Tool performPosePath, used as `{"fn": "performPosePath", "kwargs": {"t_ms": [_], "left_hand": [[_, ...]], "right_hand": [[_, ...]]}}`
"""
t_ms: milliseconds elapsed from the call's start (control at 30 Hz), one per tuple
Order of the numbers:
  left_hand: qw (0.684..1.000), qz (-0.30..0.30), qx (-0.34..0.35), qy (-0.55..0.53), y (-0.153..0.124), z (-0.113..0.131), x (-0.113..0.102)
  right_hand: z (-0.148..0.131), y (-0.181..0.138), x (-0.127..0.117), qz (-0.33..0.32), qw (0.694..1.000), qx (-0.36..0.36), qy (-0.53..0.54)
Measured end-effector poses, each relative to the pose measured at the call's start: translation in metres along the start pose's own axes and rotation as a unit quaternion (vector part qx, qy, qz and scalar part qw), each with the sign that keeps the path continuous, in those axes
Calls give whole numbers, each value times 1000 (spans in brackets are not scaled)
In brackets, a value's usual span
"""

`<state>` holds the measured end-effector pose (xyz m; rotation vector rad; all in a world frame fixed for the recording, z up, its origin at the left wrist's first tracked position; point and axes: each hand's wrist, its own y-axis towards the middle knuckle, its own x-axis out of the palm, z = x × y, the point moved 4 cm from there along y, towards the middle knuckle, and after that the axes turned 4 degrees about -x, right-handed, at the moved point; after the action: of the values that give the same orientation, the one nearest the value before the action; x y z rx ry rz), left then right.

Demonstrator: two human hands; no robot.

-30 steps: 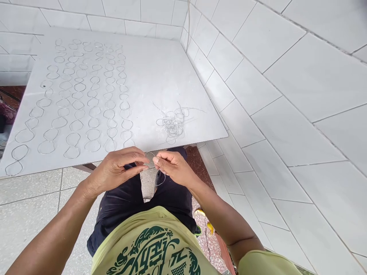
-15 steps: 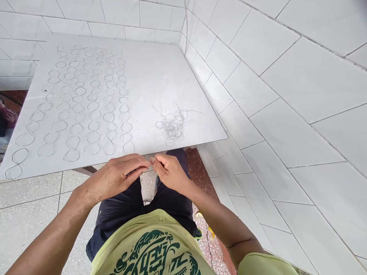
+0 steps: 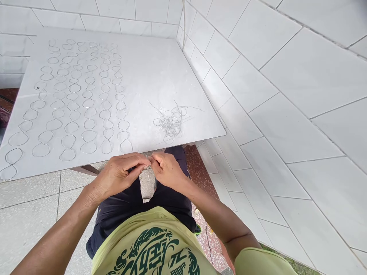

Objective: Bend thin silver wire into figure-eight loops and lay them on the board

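My left hand [image 3: 126, 170] and my right hand [image 3: 166, 170] meet fingertip to fingertip just off the front edge of the white table [image 3: 160, 68]. Both are pinched closed on a thin wire [image 3: 148, 175], part of which hangs below the fingers; most of its shape is hidden. On the table, to the left and ahead, wires bent into figure-eight loops [image 3: 69, 147] lie in several columns. Ahead of my right hand rests a tangled heap of thin wire [image 3: 171, 124], with loose ends sticking out.
White tiled walls [image 3: 258, 95] close in the table at the back and right. A thin cable [image 3: 184, 26] runs down the corner. Below are my dark-trousered legs [image 3: 120, 210] and a pale speckled floor [image 3: 31, 214]. A table leg [image 3: 86, 170] shows under the front edge.
The view has shifted a little, so the table sits slightly further left and up. Both hands stay together on the wire, their fingertips drawn closer.
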<state>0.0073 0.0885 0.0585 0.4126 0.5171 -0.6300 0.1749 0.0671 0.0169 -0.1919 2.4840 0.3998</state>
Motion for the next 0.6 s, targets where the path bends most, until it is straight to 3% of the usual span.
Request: {"fn": "performPosePath", "kwargs": {"t_ms": [300, 600], "left_hand": [[992, 94, -49, -67, -6, -5, 12], [950, 159, -164, -212, -13, -19, 32]], "right_hand": [[-2, 1, -5, 21, 1000, 20, 10], [-3, -1, -3, 43, 998, 32, -19]]}}
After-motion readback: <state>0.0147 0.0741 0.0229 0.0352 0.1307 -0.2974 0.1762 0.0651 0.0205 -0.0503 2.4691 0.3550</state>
